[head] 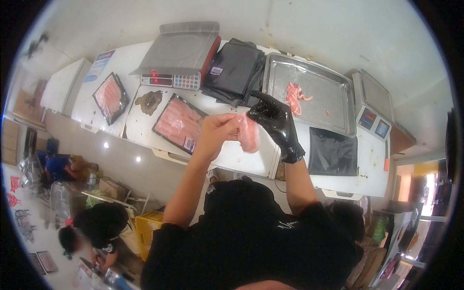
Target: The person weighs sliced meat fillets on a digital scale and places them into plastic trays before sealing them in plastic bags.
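Observation:
Bare, my left hand (217, 134) pinches the upper part of a pink, pale-edged meat slice (249, 136), which looks wrapped in clear film and hangs over the white worktop. A wet-looking black glove covers my right hand (273, 119). Its curled fingertips meet the slice's upper edge while one finger points out to the left; whether they grip is unclear. Just left of my left hand lies a film-covered black tray of pink meat slices (177, 121) with a label, partly hidden by that hand. Beyond my right hand, a steel tray (322, 87) holds raw meat scraps (295, 98).
A digital scale (181, 54) stands at the back beside stacked black trays (235, 65). Further left is another meat pack (111, 98). At right are a second scale (373, 105) and a flat black tray (333, 152). A person (98, 228) bends low behind at left, near a yellow crate (146, 230).

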A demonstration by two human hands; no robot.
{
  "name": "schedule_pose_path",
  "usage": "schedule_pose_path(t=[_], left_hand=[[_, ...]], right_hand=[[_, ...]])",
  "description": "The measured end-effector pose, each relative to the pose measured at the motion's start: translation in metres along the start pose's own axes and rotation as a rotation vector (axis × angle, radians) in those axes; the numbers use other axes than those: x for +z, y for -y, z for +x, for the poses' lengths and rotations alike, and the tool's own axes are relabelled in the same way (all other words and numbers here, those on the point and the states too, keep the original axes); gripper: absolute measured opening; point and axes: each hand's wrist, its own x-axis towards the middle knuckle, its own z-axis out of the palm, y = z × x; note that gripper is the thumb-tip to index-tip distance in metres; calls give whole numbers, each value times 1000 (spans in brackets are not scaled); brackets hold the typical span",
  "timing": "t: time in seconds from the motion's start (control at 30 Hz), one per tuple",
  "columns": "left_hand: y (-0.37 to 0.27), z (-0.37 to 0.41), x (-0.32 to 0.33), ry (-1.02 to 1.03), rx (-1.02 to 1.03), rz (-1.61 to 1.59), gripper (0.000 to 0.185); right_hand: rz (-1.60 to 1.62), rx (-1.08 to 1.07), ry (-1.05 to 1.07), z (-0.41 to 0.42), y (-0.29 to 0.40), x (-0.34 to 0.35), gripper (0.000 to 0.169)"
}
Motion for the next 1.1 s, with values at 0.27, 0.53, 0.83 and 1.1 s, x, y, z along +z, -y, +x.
schedule_pose_path(t=[0.27, 0.53, 0.83, 1.1], left_hand=[[1, 4, -3, 94, -136, -287, 40], [17, 12, 3, 55, -43, -95, 22], [31, 16, -22, -193, 102, -186, 21], [47, 8, -67, -277, 88, 175, 26]], right_hand=[[158, 99, -28, 4, -37, -4, 46], [323, 38, -10, 12, -78, -1, 41], [1521, 302, 127, -23, -124, 40, 84], [1150, 419, 100, -45, -136, 45, 59]])
